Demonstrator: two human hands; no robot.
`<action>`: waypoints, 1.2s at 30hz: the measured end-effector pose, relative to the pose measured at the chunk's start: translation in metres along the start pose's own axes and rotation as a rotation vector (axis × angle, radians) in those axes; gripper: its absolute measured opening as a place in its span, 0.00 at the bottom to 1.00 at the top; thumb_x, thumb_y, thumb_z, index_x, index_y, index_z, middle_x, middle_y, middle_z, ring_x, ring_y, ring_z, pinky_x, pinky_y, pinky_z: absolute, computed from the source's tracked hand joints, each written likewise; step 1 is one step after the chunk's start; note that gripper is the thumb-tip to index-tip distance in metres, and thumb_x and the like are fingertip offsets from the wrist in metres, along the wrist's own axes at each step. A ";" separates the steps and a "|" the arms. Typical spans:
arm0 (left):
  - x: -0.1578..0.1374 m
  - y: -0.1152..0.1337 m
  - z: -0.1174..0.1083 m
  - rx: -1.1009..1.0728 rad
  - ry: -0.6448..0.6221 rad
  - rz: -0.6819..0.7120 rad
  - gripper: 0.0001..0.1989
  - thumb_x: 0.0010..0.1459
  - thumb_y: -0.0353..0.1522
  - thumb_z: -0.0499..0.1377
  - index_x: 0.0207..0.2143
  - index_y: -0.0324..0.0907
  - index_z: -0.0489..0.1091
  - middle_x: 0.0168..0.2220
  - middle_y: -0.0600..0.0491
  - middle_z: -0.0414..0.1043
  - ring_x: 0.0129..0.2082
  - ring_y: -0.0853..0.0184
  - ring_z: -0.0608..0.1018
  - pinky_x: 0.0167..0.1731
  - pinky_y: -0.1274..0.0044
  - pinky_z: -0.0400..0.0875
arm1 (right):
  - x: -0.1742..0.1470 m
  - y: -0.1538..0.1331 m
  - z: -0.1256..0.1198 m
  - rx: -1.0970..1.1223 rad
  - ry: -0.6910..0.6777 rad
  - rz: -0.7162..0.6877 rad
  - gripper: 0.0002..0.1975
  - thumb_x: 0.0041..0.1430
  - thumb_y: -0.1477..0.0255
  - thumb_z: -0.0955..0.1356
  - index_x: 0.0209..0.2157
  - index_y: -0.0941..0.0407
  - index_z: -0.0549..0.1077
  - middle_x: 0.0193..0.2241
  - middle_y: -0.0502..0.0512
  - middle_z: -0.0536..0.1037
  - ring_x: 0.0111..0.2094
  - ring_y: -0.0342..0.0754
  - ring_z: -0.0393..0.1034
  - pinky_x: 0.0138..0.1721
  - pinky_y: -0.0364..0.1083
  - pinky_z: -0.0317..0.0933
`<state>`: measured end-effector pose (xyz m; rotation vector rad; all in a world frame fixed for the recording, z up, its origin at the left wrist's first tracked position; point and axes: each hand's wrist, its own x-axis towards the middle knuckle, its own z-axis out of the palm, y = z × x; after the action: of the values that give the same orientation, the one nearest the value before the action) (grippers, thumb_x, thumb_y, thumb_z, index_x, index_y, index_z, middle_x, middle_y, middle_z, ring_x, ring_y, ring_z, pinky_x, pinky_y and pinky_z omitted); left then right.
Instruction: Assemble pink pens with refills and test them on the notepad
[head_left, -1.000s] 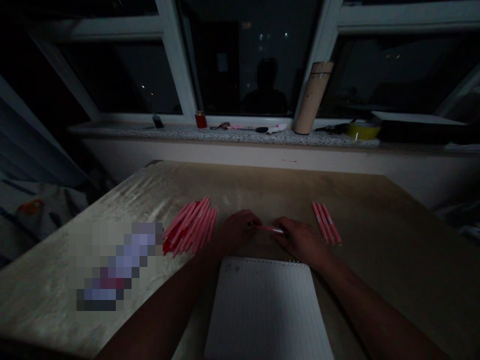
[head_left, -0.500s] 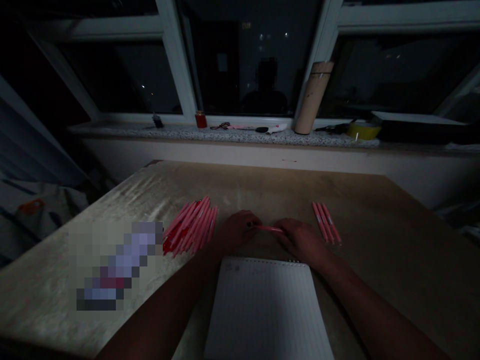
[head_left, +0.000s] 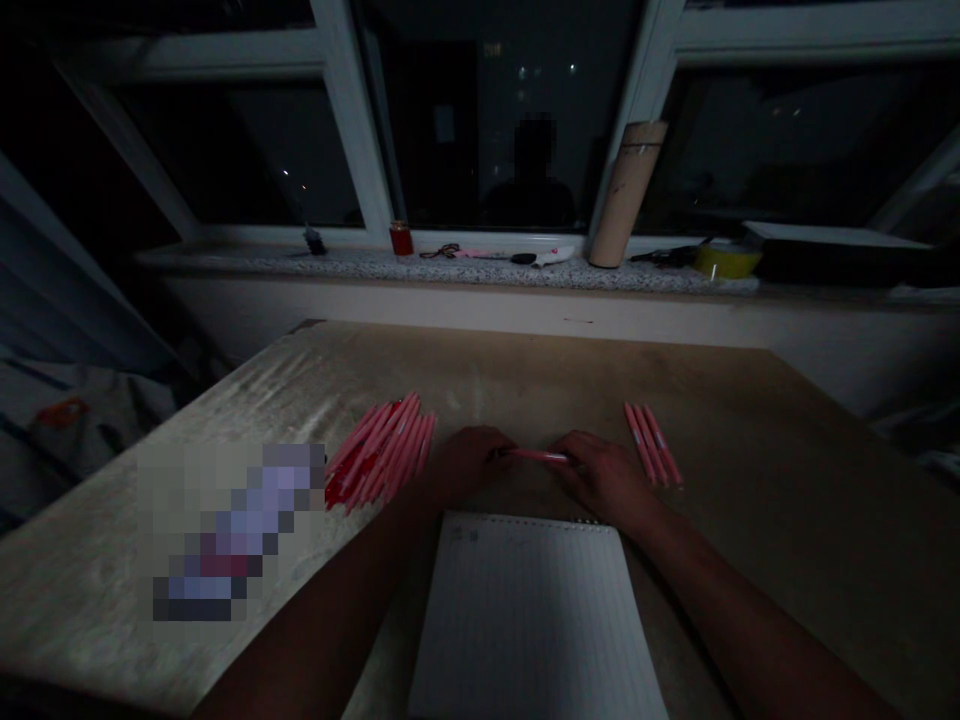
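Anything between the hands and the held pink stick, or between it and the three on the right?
Right hand: nothing visible, it's on the stick. Left hand: a small dark item in its grip, too dim to identify. Between the stick and the three sticks, only the right hand shows.

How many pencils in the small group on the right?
3, side by side on the table: left pencil, middle pencil and right pencil. None looks hidden, though it's dark.

The scene is dim, the windows nearly black with small specks of light and faint reflections. The desk is palest at left, browner at right, and the fingers are murky; coarse pixelation masks one patch, and wide-angle stretching slants the outer edges.
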<state>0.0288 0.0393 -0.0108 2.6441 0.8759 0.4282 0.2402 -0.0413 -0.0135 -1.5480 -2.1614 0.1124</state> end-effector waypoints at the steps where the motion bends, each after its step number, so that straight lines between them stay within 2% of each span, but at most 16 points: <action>1: 0.000 -0.001 0.000 0.012 -0.008 0.013 0.15 0.60 0.40 0.51 0.38 0.40 0.73 0.33 0.51 0.73 0.33 0.67 0.72 0.33 0.78 0.61 | 0.000 0.000 -0.001 -0.006 -0.006 -0.004 0.10 0.61 0.67 0.61 0.36 0.56 0.71 0.32 0.55 0.75 0.34 0.47 0.69 0.33 0.44 0.59; 8: 0.000 -0.003 -0.003 0.054 -0.005 0.115 0.15 0.60 0.38 0.50 0.36 0.40 0.74 0.33 0.51 0.74 0.35 0.67 0.72 0.35 0.78 0.61 | 0.001 -0.004 -0.004 -0.009 -0.099 -0.083 0.14 0.63 0.67 0.58 0.37 0.55 0.73 0.33 0.55 0.76 0.35 0.47 0.70 0.36 0.44 0.59; 12: 0.000 -0.005 -0.005 0.031 0.009 0.102 0.15 0.60 0.39 0.51 0.38 0.42 0.74 0.34 0.51 0.74 0.35 0.67 0.73 0.36 0.77 0.62 | 0.001 -0.006 -0.003 0.018 -0.109 -0.065 0.15 0.64 0.67 0.57 0.37 0.56 0.73 0.33 0.56 0.77 0.34 0.47 0.70 0.34 0.44 0.59; 16: 0.000 -0.006 -0.002 0.038 0.016 0.088 0.14 0.58 0.38 0.53 0.37 0.42 0.74 0.32 0.51 0.74 0.34 0.67 0.73 0.35 0.77 0.62 | 0.001 -0.005 -0.001 0.061 -0.083 0.006 0.11 0.58 0.67 0.63 0.41 0.55 0.70 0.33 0.55 0.77 0.32 0.47 0.71 0.32 0.43 0.59; 19: 0.000 -0.005 -0.001 0.042 0.020 0.068 0.13 0.58 0.38 0.53 0.36 0.41 0.74 0.32 0.51 0.74 0.34 0.66 0.73 0.35 0.77 0.62 | 0.000 -0.004 -0.002 0.051 -0.068 0.045 0.08 0.57 0.68 0.64 0.37 0.55 0.70 0.30 0.54 0.76 0.29 0.46 0.70 0.29 0.42 0.58; 21: 0.000 -0.003 -0.002 0.048 0.016 0.054 0.12 0.57 0.37 0.54 0.36 0.41 0.75 0.32 0.51 0.74 0.34 0.66 0.73 0.34 0.77 0.62 | 0.000 -0.005 -0.003 0.033 -0.071 0.029 0.08 0.59 0.68 0.62 0.34 0.55 0.71 0.29 0.54 0.76 0.29 0.46 0.69 0.28 0.42 0.57; 27: 0.000 0.001 -0.006 0.058 0.012 0.070 0.14 0.58 0.38 0.53 0.36 0.41 0.75 0.32 0.51 0.74 0.34 0.67 0.73 0.35 0.77 0.62 | 0.001 -0.005 -0.007 0.058 -0.094 -0.064 0.12 0.62 0.68 0.59 0.38 0.56 0.72 0.33 0.55 0.76 0.33 0.46 0.70 0.33 0.43 0.58; 36: 0.000 -0.001 -0.005 0.086 0.012 0.092 0.14 0.59 0.38 0.52 0.37 0.42 0.75 0.32 0.51 0.75 0.35 0.66 0.73 0.35 0.76 0.62 | 0.001 -0.002 -0.007 0.079 -0.091 -0.066 0.13 0.62 0.67 0.60 0.40 0.54 0.74 0.33 0.54 0.78 0.34 0.47 0.71 0.34 0.44 0.59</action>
<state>0.0260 0.0408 -0.0068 2.7712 0.7958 0.4385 0.2409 -0.0429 -0.0063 -1.4514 -2.2478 0.2476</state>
